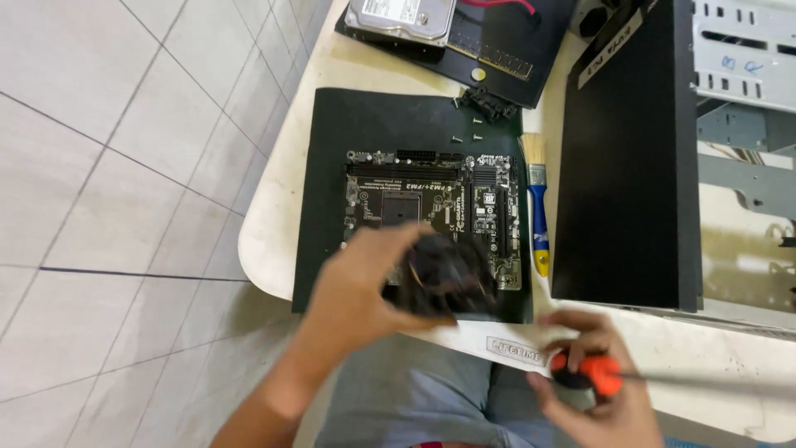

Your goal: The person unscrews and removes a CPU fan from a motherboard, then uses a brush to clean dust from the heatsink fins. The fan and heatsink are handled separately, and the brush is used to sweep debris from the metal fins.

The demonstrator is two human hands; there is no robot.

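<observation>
Far left: pale tiled floor (pixel 108 191), wide open room beside the table (pixel 269 241). The table's rounded left edge runs close along the black mat (pixel 332 124); only a narrow bare strip lies between them.

On the mat: motherboard (pixel 431 203), lying flat, roughly centred, with mat margin showing on its left and above it. Loose screws (pixel 477 138) and a small black bracket (pixel 485 101) near the mat's top right corner.

Left hand (pixel 361 286): comes in from below, over the mat's near edge. Fingers curled around a black cooler fan (pixel 448 274), gripping it from the left side. The fan is blurred; it sits over the motherboard's lower right part, but whether it touches the board cannot be told.

Behind the mat: hard drive (pixel 402 17) on a second dark sheet at the table's far edge.

Right of the mat: blue-handled brush (pixel 537 207) lies in the slim gap between the mat and the black computer case (pixel 626 158). The case crowds the right side; little free table there.

Right hand (pixel 593 390): at the near table edge, closed around the orange and black handle of a screwdriver (pixel 593 373), shaft pointing right, blurred.
</observation>
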